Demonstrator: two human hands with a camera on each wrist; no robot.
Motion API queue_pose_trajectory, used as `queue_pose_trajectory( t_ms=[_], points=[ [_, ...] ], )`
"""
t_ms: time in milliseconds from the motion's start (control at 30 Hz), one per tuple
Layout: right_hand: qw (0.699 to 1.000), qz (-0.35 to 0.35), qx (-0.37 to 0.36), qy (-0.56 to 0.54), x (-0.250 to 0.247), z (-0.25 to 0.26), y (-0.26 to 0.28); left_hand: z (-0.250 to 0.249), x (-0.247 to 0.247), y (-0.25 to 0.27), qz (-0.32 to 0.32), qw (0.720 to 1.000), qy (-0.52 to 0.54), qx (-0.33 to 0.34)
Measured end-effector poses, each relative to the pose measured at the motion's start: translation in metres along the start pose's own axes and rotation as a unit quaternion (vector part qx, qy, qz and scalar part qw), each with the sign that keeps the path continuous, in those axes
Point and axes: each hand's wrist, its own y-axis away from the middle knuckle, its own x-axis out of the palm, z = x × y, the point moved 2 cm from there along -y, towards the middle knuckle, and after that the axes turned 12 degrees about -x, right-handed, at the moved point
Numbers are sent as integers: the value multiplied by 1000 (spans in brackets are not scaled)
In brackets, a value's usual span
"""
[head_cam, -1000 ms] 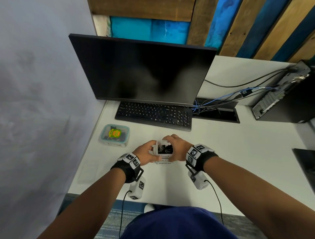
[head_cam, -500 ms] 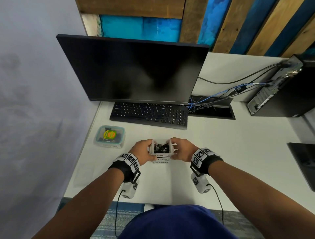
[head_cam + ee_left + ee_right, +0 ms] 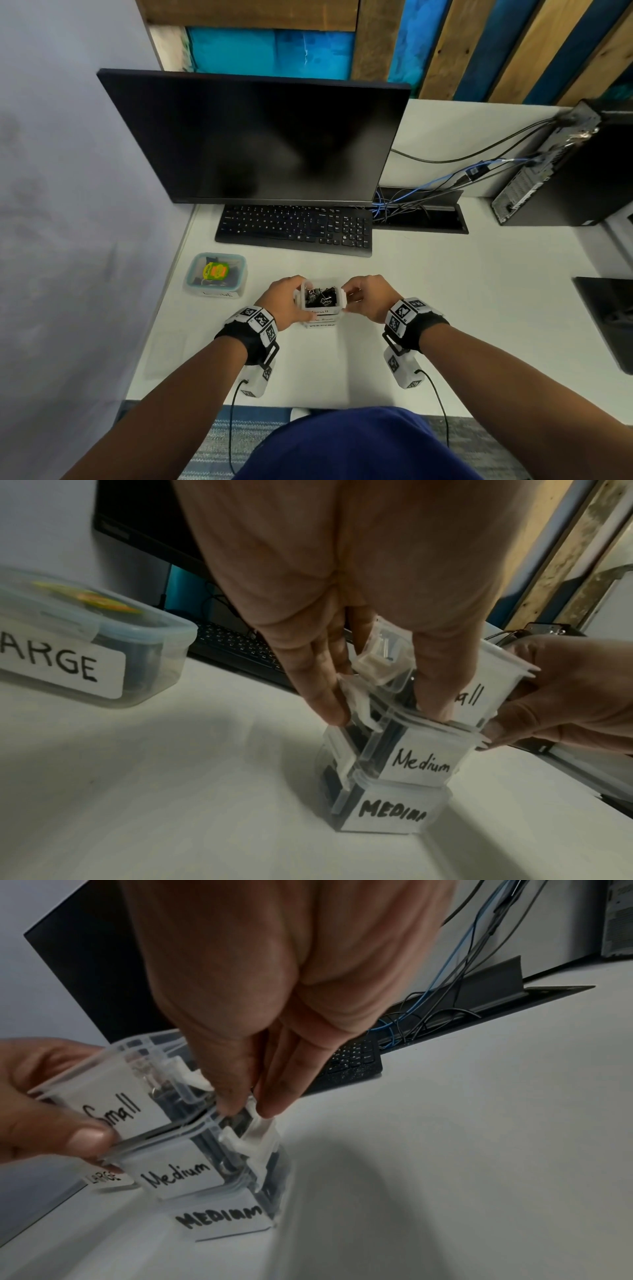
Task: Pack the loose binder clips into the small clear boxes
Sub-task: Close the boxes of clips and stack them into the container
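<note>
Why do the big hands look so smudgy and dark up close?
In both wrist views the left hand and right hand sit right against the lens, so they look huge, soft and shaded; the Small box label blurs slightly. The head view is brighter, but bends the monitor.

Right hand off the top of the Small box, now at its right side near the latch; binder clips exposed from above.
</note>
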Motion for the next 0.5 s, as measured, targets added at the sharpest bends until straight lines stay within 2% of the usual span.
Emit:
queue_pose_trajectory(
  t_ms=[300, 500],
  points=[
    [999, -19, 17, -34, 0, -1, 7, -7, 5, 1, -14, 996, -89, 22],
    [999, -8, 38, -31, 8, 1, 4, -7, 6, 2, -19, 995, -87, 33]
  ],
)
